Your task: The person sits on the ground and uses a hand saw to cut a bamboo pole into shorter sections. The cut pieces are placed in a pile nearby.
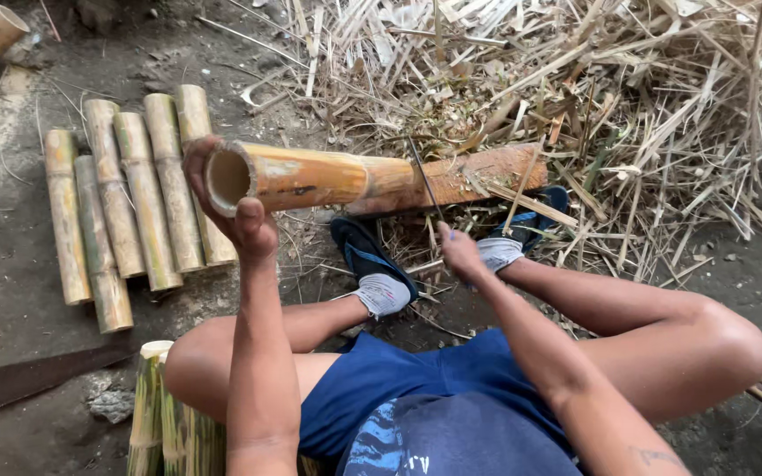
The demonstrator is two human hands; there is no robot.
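Bamboo tube [372,179], thick and yellow-orange, lies crosswise above the ground in the middle of the view, hollow cut end pointing left, far end resting low against the heap of split bamboo strips [593,97] on the right. Left hand [227,198] cups the open end: fingers curl over the far side of the rim, thumb wraps up on the near side, a firm grasp that holds that end raised. Right hand [459,251] is closed around the grip of a thin dark blade [423,181]; the blade stands nearly upright across the tube, close to its middle, touching the tube's skin. Whether the edge has bitten into the wall cannot be told. Person sits low, knees spread, blue shorts, both feet in dark shoes with pale socks: left shoe [368,256] just under the tube, right shoe [531,225] partly buried in the strips. On the ground to the far left, a row of cut bamboo lengths [125,198] lies side by side, well apart from the right hand, close beside the left. Near left, a saw [24,379] with a dark blade lies flat on the dirt. Just right of it, at the near edge, a bundle of greenish bamboo pieces [165,414] stands by the left knee.
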